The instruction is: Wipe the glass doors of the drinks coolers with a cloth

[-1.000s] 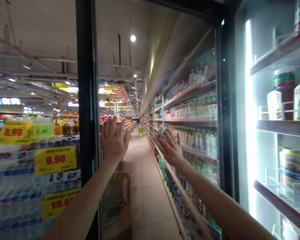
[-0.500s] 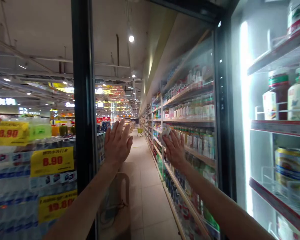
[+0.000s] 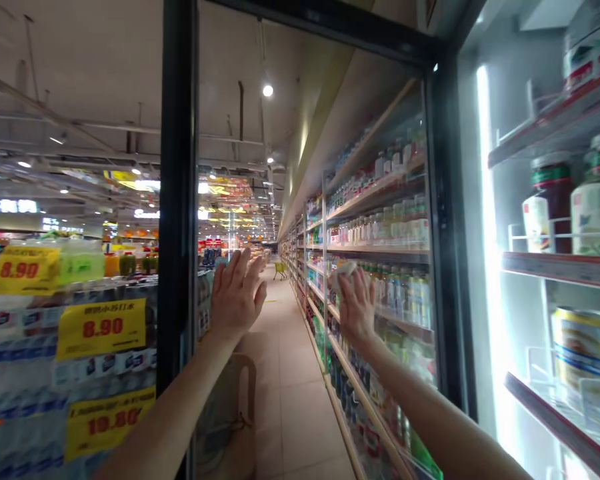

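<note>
A black-framed glass door [image 3: 300, 87] stands open before me. My left hand [image 3: 237, 293] is raised to the left part of the pane, its fingers stretched out and slightly spread; I see nothing held in it. On the pane's right side, my right hand [image 3: 357, 303] presses a crumpled white cloth [image 3: 346, 269] under its fingers against the glass. Most of that cloth is hidden behind the fingers. Through the pane show the aisle and long shelves of bottles [image 3: 400, 287].
Lit cooler shelves [image 3: 555, 263] with bottles and cans stand close on the right. Stacked drinks with yellow price signs [image 3: 103, 327] are at left. Behind the glass at lower left is a beige object with a handle [image 3: 247, 380]; a yellow-green cart [image 3: 280, 269] stands far down the aisle.
My right hand has slid a little to the right and down with the white cloth. The left hand stays almost in place. The view has shifted slightly.
</note>
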A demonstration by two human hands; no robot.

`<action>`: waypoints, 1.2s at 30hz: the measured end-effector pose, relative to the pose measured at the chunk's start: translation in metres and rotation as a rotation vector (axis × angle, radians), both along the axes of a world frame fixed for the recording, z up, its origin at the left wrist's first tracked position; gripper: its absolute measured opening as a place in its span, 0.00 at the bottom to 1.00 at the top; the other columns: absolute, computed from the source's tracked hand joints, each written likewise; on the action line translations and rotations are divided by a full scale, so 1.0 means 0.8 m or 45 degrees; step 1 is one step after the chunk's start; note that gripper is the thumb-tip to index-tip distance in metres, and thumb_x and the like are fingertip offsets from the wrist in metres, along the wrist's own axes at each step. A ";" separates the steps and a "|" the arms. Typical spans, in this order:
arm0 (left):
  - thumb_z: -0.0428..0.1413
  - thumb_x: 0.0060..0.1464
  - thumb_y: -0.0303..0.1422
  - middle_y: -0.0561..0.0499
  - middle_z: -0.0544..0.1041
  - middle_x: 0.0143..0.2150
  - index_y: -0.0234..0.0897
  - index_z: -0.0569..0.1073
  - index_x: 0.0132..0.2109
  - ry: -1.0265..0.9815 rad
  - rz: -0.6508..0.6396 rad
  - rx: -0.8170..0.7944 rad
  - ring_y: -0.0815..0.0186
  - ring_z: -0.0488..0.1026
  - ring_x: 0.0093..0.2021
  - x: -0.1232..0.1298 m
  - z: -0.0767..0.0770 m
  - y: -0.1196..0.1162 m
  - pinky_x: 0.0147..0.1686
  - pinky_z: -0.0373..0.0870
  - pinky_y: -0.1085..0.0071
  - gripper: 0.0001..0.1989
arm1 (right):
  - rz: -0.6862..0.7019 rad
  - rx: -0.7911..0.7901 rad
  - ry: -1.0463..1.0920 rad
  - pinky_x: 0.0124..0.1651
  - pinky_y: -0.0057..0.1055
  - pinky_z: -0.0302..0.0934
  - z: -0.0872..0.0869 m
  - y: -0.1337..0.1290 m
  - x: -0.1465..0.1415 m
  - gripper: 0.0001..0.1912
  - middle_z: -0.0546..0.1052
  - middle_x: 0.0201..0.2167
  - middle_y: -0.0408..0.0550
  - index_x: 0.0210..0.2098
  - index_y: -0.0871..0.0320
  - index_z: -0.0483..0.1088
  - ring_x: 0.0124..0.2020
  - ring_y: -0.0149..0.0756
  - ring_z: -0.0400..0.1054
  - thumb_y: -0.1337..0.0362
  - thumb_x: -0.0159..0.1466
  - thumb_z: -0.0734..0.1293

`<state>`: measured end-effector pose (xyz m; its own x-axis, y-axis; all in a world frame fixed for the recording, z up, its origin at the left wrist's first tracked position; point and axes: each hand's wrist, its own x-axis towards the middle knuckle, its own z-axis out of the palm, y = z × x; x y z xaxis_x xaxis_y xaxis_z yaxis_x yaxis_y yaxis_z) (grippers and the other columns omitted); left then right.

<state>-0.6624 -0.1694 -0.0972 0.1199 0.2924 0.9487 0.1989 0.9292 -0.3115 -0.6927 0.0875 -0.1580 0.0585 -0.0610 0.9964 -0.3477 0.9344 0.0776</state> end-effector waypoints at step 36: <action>0.45 0.58 0.31 0.43 0.63 0.61 0.34 0.65 0.53 0.004 -0.174 -0.048 0.60 0.52 0.64 0.014 0.000 0.101 0.63 0.44 0.54 0.17 | 0.098 -0.095 0.102 0.62 0.51 0.41 0.067 0.004 0.001 0.26 0.60 0.61 0.54 0.63 0.54 0.47 0.65 0.42 0.47 0.59 0.66 0.50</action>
<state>-0.6515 -0.0890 -0.0973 0.1643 0.3087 0.9369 0.3215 0.8812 -0.3467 -0.6917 0.0908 -0.1047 0.1394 0.0205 0.9900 -0.4142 0.9093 0.0395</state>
